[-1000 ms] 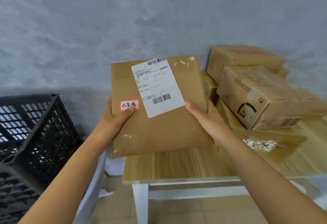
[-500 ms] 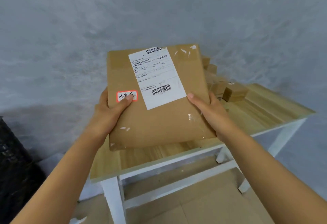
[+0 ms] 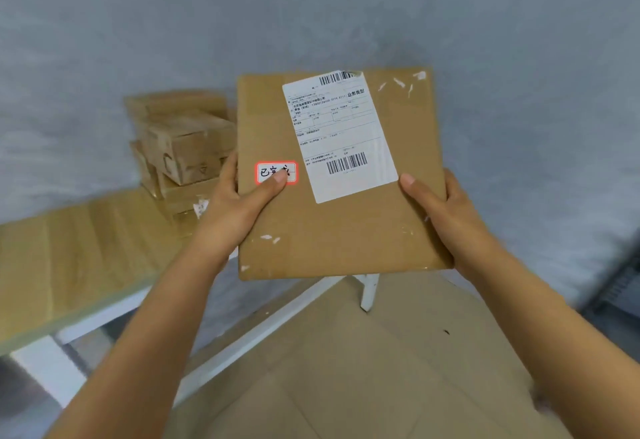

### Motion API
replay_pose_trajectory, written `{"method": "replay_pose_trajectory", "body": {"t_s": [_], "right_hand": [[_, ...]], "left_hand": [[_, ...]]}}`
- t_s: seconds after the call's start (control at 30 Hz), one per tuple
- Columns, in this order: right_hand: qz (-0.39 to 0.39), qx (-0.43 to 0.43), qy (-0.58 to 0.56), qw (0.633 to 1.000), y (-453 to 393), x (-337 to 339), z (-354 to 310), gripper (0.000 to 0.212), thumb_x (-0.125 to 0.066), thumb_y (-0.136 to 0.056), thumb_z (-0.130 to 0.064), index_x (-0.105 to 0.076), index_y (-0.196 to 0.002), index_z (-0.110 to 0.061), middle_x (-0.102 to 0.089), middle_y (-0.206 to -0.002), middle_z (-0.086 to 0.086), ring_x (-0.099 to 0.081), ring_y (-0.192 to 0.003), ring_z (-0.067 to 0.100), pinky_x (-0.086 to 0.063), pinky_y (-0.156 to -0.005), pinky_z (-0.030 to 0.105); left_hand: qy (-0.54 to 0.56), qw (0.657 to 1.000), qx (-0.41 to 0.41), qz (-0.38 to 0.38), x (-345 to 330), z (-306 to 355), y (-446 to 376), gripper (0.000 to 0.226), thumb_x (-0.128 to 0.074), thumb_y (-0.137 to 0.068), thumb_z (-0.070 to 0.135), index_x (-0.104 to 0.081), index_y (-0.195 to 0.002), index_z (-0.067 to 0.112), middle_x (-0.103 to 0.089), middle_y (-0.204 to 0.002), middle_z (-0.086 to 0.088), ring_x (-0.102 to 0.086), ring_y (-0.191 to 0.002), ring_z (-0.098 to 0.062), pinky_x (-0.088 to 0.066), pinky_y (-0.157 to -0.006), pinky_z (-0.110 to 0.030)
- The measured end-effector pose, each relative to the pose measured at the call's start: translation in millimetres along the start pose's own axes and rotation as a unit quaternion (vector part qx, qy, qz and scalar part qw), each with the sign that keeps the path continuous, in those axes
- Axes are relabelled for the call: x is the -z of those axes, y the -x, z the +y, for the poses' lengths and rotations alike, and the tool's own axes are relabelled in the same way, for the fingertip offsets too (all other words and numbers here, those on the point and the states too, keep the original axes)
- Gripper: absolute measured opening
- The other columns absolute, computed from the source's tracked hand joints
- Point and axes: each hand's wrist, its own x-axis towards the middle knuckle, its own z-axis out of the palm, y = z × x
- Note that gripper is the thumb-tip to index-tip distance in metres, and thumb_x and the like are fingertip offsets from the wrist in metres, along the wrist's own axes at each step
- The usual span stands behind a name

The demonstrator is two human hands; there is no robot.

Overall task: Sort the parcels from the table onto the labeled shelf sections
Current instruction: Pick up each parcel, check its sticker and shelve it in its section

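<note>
Presently, a flat parcel (image 3: 341, 196) is held clear of the table (image 3: 69, 255), face up, presumably so its shipping label (image 3: 339, 137) can be read. It is gripped at opposite edges by the left hand (image 3: 239, 210) and right hand (image 3: 446, 216), thumbs on top.

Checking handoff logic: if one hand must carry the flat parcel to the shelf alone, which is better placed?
Right, probably. The right hand grips the flat parcel low on its edge, clear of the labels; the left hand's thumb covers the red-bordered sticker. No shelf in view.
</note>
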Motion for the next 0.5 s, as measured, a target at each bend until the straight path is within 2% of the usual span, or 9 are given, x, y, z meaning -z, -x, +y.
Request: {"method": "replay_pose_trajectory", "body": {"t_s": [0.07, 0.17, 0.23, 0.33, 0.5], "right_hand": [[0.034, -0.006, 0.002, 0.999, 16.5, 46.7, 5.9, 0.032, -0.065, -0.086, -0.053, -0.052, -0.114, -0.043, -0.067, -0.106, -0.019, -0.069, -0.077, -0.004, -0.053, -0.07, 0.025], [0.08, -0.011, -0.004, 0.997, 34.2, 108.8, 12.9, 0.046, -0.067, -0.085, -0.052, -0.051, -0.127, -0.039, -0.067, -0.112, -0.018, -0.069, -0.093, 0.004, -0.053, -0.076, 0.029], [0.11, -0.01, -0.008, 0.994, 42.8, 147.2, 16.7, 0.046, -0.067, -0.086, -0.051, -0.051, -0.127, -0.038, -0.067, -0.111, -0.018, -0.069, -0.087, -0.001, -0.051, -0.072, 0.025], [0.157, -0.009, -0.018, 0.987, 52.6, 201.7, 28.1, 0.037, -0.067, -0.087, -0.048, -0.054, -0.12, -0.038, -0.068, -0.106, -0.019, -0.067, -0.077, -0.008, -0.049, -0.067, 0.021], [0.227, -0.021, -0.018, 0.973, 55.8, 291.0, 48.8, 0.038, -0.067, -0.088, -0.047, -0.053, -0.121, -0.036, -0.068, -0.107, -0.015, -0.068, -0.079, -0.005, -0.05, -0.062, 0.014]], "left_hand": [[0.007, 0.999, 0.002, -0.037, -44.9, 1.5, 12.1, 0.061, -0.074, -0.081, 0.035, -0.05, -0.136, 0.03, -0.072, -0.111, 0.011, -0.071, -0.094, -0.003, -0.055, -0.067, -0.015], [0.017, 0.997, 0.01, -0.074, -106.7, 7.2, 26.4, 0.05, -0.072, -0.085, 0.03, -0.05, -0.13, 0.034, -0.071, -0.108, 0.013, -0.071, -0.089, 0.0, -0.054, -0.063, -0.013], [0.01, 0.995, 0.012, -0.1, -146.8, 12.4, 31.0, 0.044, -0.072, -0.086, 0.031, -0.051, -0.123, 0.038, -0.07, -0.105, 0.016, -0.071, -0.087, 0.0, -0.054, -0.062, -0.013], [0.004, 0.99, 0.006, -0.141, -207.8, 19.6, 31.7, 0.05, -0.073, -0.085, 0.034, -0.05, -0.129, 0.032, -0.071, -0.107, 0.014, -0.071, -0.085, 0.0, -0.054, -0.061, -0.013], [0.009, 0.976, -0.011, -0.217, -316.5, 19.6, 23.0, 0.056, -0.074, -0.08, 0.04, -0.051, -0.13, 0.031, -0.072, -0.103, 0.014, -0.071, -0.086, -0.001, -0.055, -0.063, -0.014]]}}
